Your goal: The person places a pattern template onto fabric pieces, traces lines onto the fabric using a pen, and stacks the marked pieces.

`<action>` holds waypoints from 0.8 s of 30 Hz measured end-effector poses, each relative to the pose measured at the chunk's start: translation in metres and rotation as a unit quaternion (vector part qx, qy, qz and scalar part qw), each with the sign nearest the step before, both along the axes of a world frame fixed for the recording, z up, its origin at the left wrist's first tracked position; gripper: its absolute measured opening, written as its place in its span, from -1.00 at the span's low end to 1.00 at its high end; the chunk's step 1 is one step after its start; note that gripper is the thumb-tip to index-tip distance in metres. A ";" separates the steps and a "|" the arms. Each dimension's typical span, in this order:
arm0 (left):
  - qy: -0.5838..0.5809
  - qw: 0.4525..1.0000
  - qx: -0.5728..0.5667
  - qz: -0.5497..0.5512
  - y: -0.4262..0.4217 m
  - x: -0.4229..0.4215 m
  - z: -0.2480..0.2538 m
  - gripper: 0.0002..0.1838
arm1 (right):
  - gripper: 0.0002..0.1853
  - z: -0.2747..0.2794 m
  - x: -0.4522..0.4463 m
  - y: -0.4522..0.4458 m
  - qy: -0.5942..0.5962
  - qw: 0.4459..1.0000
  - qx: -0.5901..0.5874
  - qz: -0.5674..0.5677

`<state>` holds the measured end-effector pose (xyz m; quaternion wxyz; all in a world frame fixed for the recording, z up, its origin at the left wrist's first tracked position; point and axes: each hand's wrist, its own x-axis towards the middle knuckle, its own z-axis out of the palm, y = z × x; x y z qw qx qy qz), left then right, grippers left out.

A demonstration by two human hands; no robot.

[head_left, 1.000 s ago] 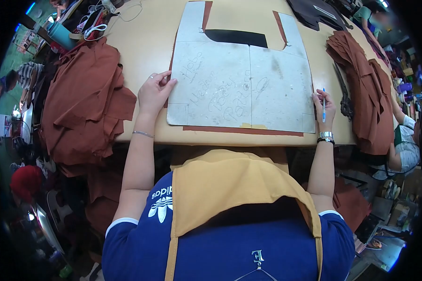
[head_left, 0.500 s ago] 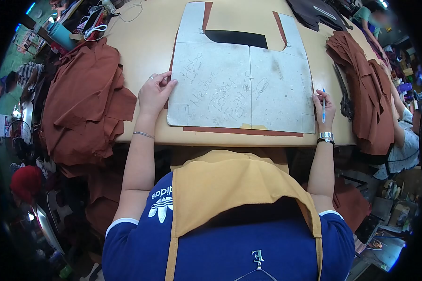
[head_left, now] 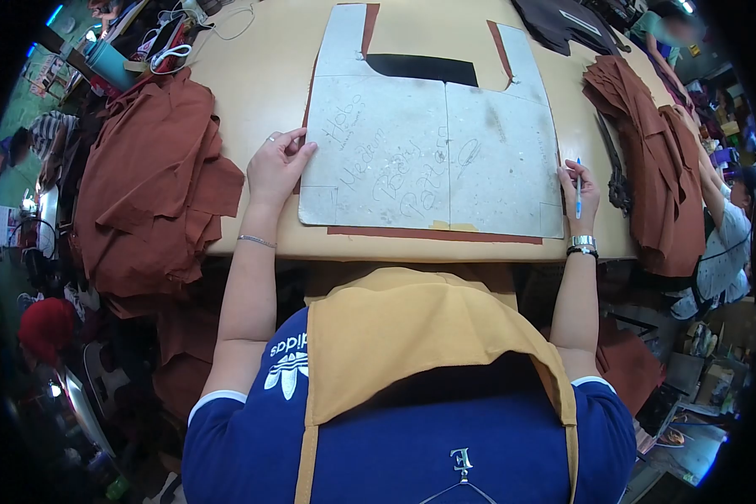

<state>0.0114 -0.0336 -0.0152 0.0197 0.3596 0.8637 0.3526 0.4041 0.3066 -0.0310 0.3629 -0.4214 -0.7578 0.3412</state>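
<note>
One tumbler (head_left: pixel 109 64), contents hidden, stands beyond left hand (head_left: pixel 275 168).

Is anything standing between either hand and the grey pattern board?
Nothing visible does. The left hand is at the left edge of the grey board; the right hand, holding a blue pen, is at its right edge. The black scissors lie farther right, out of the way.

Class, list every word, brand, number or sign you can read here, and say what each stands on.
"Hobo": handwritten on the pale board; the line beneath is too small to read.
"Medium", probably: same board.
"Body Pattern": same board.
"adidas": the blue shirt, upside down.
One letter, "E" or "F", unclear which: the metal pendant.
White paper at far left: too blurred to read.
</note>
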 end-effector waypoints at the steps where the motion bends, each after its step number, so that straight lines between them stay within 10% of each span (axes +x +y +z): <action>1: 0.002 1.000 0.000 0.000 0.000 0.000 0.000 -0.64 | -0.69 -0.001 0.001 0.001 -0.001 1.000 0.001 -0.001; 15: 0.004 0.996 0.010 -0.090 0.051 -0.006 0.033 -0.64 | -0.57 0.020 -0.021 -0.002 0.202 0.968 -0.130 -0.078; 24: 0.086 0.944 -0.092 -0.304 0.184 0.014 0.035 -0.48 | -0.71 0.040 -0.130 -0.020 0.187 0.959 -0.178 0.113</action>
